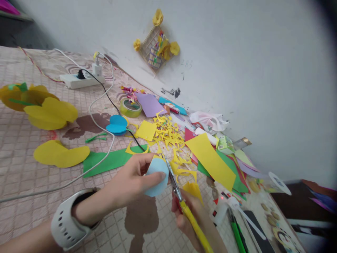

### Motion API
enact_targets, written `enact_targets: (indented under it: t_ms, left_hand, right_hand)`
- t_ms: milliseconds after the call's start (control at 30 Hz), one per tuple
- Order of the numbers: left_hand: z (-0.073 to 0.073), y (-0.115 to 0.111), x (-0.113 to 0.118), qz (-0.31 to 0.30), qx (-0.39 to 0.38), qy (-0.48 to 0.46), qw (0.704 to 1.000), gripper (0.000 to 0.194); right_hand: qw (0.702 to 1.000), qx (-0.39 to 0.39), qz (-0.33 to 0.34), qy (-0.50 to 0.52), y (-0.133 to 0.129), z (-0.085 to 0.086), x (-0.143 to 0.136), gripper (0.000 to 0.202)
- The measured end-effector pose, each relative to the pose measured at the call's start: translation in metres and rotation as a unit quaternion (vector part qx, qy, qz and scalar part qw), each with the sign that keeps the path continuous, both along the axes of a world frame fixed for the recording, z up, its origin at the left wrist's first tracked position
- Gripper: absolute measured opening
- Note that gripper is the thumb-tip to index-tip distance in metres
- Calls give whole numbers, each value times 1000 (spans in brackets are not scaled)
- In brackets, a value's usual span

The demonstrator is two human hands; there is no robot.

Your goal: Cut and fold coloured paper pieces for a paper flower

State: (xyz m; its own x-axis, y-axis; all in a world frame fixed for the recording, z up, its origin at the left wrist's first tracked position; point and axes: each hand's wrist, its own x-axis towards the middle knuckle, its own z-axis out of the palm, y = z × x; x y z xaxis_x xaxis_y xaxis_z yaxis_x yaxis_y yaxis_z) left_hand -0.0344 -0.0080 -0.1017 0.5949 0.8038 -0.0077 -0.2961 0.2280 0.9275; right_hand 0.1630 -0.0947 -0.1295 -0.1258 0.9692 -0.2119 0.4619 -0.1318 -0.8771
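My left hand (134, 181), with a white watch on its wrist, pinches a light blue rounded piece of paper (156, 179); a bit of yellow paper shows at its top edge. My right hand (193, 214) is closed round yellow-handled scissors (176, 188), whose blades point up along the right edge of the blue paper. Behind the hands lie yellow paper scraps (170, 133) in a heap and a yellow square (146, 130). A green paper strip (107, 161) lies beyond my left hand.
Yellow paper shapes (59, 153) and a blue paper piece (117, 124) lie at the left, near a white cable and power strip (81, 81). Clear tape (130, 107) sits at the back. Coloured sheets (212, 160), a green-handled tool (237, 235) and a small fan are at the right.
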Motion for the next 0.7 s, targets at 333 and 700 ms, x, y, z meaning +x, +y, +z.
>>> enact_targets:
  t_ms: [333, 700]
  left_hand:
    - [1, 1, -1, -9, 1, 0, 1000, 15]
    - [-1, 3, -1, -23, 3, 13, 1000, 15]
  right_hand:
    - [999, -15, 25, -21, 1, 15, 0, 57]
    - [999, -40, 37, -2, 2, 38, -3, 66]
